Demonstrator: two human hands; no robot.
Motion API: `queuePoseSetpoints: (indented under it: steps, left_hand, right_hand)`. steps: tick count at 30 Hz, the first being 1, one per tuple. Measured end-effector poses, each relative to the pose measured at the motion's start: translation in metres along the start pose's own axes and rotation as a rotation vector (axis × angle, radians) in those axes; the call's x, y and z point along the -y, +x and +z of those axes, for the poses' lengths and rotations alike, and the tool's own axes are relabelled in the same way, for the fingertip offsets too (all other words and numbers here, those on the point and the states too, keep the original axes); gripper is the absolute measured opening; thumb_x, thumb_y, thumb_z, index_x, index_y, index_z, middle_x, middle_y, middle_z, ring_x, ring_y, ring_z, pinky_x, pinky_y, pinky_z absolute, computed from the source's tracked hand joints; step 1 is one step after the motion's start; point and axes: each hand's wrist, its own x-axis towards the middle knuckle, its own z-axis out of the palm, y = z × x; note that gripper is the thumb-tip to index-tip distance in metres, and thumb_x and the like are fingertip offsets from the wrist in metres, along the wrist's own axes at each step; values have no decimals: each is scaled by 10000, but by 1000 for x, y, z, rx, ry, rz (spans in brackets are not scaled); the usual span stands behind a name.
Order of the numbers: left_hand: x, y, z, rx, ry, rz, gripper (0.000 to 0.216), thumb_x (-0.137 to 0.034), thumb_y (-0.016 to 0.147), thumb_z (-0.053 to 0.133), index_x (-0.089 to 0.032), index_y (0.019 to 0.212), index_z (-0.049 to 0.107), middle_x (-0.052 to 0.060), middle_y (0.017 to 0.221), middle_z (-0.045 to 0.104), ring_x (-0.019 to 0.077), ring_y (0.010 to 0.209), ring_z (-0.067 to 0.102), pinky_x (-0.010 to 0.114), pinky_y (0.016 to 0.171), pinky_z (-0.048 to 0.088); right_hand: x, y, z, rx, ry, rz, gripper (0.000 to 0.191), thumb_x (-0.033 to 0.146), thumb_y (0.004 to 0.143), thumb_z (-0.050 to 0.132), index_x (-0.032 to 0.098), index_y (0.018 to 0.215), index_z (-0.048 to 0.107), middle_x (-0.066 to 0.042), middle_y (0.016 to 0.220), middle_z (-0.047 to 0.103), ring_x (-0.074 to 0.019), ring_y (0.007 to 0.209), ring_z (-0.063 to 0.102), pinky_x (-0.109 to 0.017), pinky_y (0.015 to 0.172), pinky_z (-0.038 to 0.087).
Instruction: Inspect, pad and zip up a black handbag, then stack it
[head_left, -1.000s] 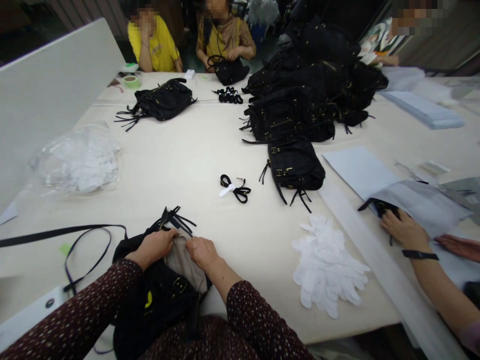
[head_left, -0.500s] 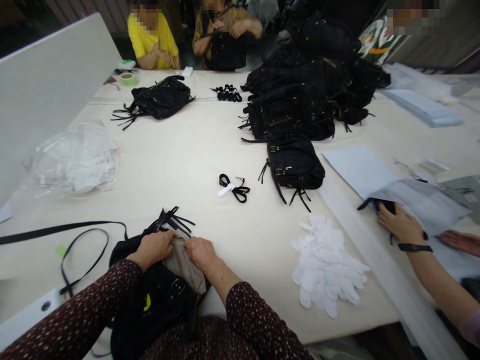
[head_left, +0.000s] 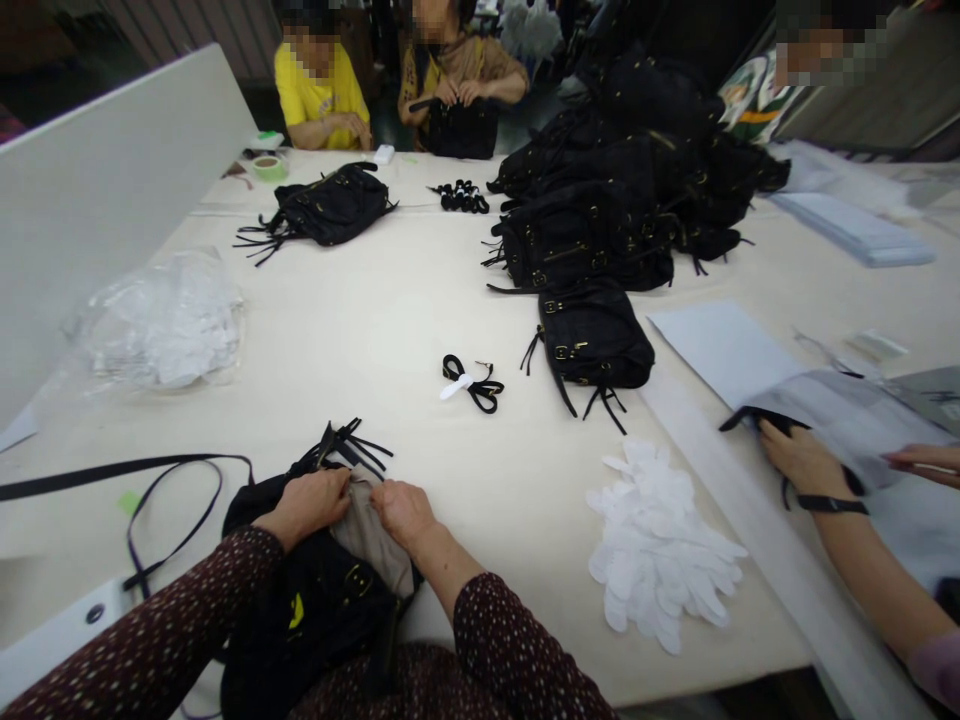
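A black bag (head_left: 300, 570) with gold buckles and fringed cords lies at the near edge of the table, its beige lining (head_left: 369, 530) showing at the opening. My left hand (head_left: 313, 505) is closed on the left edge of that opening. Opposite it, my right hand (head_left: 405, 512) pinches the other edge, beside the lining. Just beyond, on the tabletop, rests a coiled black strap (head_left: 472, 383) bound with a white band. What lies inside the bag is hidden by my hands and the fabric.
A heap of black bags (head_left: 600, 200) fills the back right. White paper-like strips (head_left: 664, 550) lie in a pile at right. Plastic-wrapped white pieces (head_left: 169, 320) sit at left. A co-worker's hand (head_left: 806, 460) handles a black item by a clear bag; other people sit across the table (head_left: 360, 330).
The whole view has shifted slightly. My hands keep their hold on the bag's opening. At right, the co-worker's other hand has moved up a little beside the clear bag.
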Motion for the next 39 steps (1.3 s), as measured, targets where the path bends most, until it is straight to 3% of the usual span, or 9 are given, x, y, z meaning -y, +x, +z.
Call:
queuePoseSetpoints:
  steps: [10, 17, 22, 24, 29, 35, 39]
  left_hand:
    - [2, 5, 7, -27, -26, -52, 275, -300, 897, 353, -191, 969, 595, 152, 965, 738, 303, 908, 715, 436, 785, 529]
    - [6, 4, 6, -44, -55, 36, 286, -300, 875, 370, -176, 907, 626, 188, 932, 727, 343, 890, 704, 479, 790, 511]
    - [17, 2, 3, 3, -231, 126, 273, -354, 882, 386, -213, 864, 619, 53, 823, 727, 206, 773, 701, 317, 741, 511]
    - [20, 2, 4, 36, -407, 158, 282, -391, 886, 389, -210, 868, 605, 15, 776, 707, 166, 695, 691, 266, 668, 506]
    - [18, 3, 13, 107, -884, 161, 338, -506, 827, 491, -186, 849, 595, 17, 768, 675, 194, 678, 683, 271, 567, 495]
    - [20, 2, 17, 120, -938, 132, 298, -460, 826, 499, -182, 867, 599, 24, 777, 683, 205, 724, 696, 282, 600, 513]
    - [21, -3, 15, 110, -933, 108, 275, -447, 834, 495, -191, 856, 592, 16, 734, 684, 210, 744, 703, 287, 628, 524]
  right_hand:
    - [1, -3, -2, -19, 0, -15, 274, 159, 899, 402, 223, 1000, 648, -49, 1031, 712, -199, 884, 655, -278, 666, 493]
    - [0, -4, 0, -7, 27, 10, 288, 188, 917, 378, 222, 1009, 649, -63, 1026, 709, -199, 870, 651, -292, 683, 495]
    - [-5, -4, -3, -4, 49, 47, 314, 264, 948, 348, 231, 1032, 649, -64, 1010, 712, -198, 858, 659, -298, 685, 491]
    - [-9, -4, -5, 0, 60, 66, 316, 300, 956, 351, 244, 1038, 650, -54, 1002, 716, -194, 859, 662, -294, 690, 487]
    - [-18, -8, -9, 18, 90, 101, 306, 368, 958, 380, 278, 1025, 664, -23, 1002, 725, -174, 895, 655, -273, 724, 468]
    - [-10, -12, -15, -13, 207, 158, 278, 400, 933, 442, 292, 992, 691, 9, 1011, 739, -160, 931, 642, -254, 771, 441]
    - [4, -7, -19, -88, 214, 158, 276, 386, 925, 434, 284, 945, 690, 20, 967, 745, -158, 879, 646, -256, 716, 426]
